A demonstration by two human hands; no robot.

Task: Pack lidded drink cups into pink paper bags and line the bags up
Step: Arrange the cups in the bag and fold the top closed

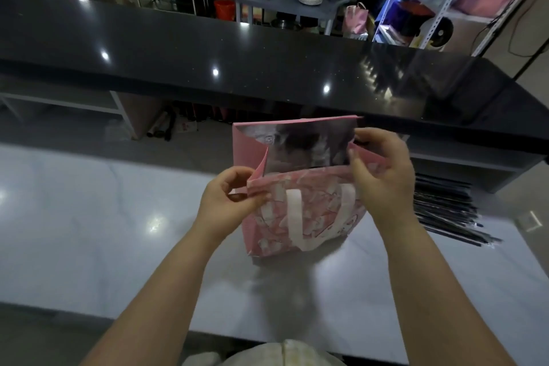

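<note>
Standing upright on the pale worktop [89, 232], close to its far edge and somewhat right of the middle: a pink paper bag [297, 217], mouth upward and spread open, the mouth's long axis running left to right along that far edge. Held at both short ends of the rim: left hand [234, 196] pinching the left gusset fold between thumb and curled fingers, right hand [383, 169] likewise pinching the right end, a little farther back. White handle [292, 217] hanging down the near face. Directly between the two hands, then, and about equally near to each. No lidded drink cup in sight; inside of the bag too blurred to read. Probably squaring the mouth before loading, so most likely a straight drop from above to follow. Toward the right edge, a stack of dark flat sheets [445, 211], near the bag.
</note>
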